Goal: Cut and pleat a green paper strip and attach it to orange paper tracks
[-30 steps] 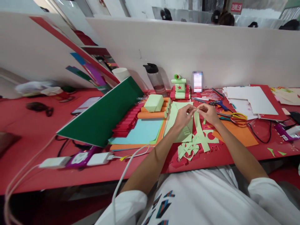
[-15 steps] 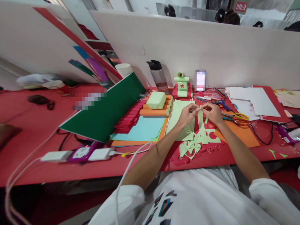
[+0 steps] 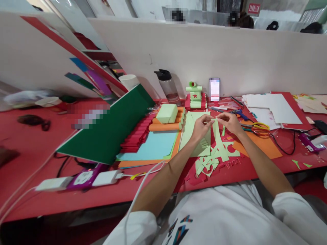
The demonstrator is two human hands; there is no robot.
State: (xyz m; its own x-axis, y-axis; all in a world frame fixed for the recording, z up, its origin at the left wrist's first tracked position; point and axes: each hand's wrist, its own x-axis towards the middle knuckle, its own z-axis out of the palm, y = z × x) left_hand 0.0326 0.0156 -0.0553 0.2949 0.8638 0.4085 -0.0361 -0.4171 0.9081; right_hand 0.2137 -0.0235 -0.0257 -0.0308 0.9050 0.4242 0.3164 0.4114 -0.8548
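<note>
My left hand and my right hand meet at the fingertips over the red table. Both are closed in a pinch at the top end of a light green paper strip, which hangs down between them. The fingers cover the exact spot they grip. Light green sheets lie beside my left hand. Cut green paper scraps are spread below the strip. Scissors with yellow handles lie right of my right hand. Behind my hands stands a green and red paper model with a red star.
A phone and a water bottle stand along the white partition. To the left are orange paper rolls, folded red paper and a slanted green board. A white cable crosses by my left arm.
The camera view has tilted slightly, so the left-hand things sit lower and farther left. My hands stay together at the strip's top, with only a small shift of the fingers.
</note>
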